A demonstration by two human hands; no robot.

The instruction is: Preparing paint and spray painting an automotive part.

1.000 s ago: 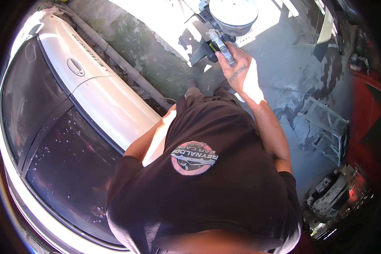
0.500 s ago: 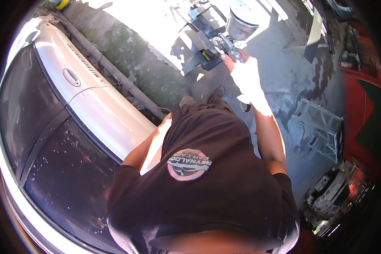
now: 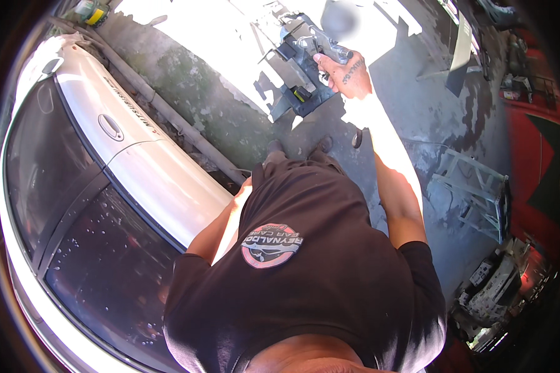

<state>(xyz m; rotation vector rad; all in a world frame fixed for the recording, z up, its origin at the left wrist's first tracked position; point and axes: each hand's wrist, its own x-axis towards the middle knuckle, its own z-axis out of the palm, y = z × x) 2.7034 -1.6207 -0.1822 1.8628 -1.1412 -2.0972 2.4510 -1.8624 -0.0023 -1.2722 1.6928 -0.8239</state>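
Observation:
My right hand (image 3: pixel 350 76), stretched out ahead, is wrapped round the handle of a metal spray gun (image 3: pixel 331 51). The gun's round paint cup (image 3: pixel 341 22) sits on top and looks blurred. Just beyond and left of the gun are several dark, angular parts (image 3: pixel 302 93) with a small yellow patch, partly hidden by the gun and hand. My left arm hangs beside the car, and only the edge of my left hand (image 3: pixel 247 185) shows at my waist. Its fingers are hidden behind my shirt.
A silver car (image 3: pixel 162 180) with dark windows stands close on my left. A long pipe (image 3: pixel 168 112) runs along the floor beyond it. To my right are a metal step frame (image 3: pixel 470 193), a dirty engine-like part (image 3: pixel 494 289) and a red panel (image 3: pixel 529 149).
My right hand has moved up and slightly left with the spray gun, and the gun has tilted. The paint cup is now blurred. My left arm stays by my side.

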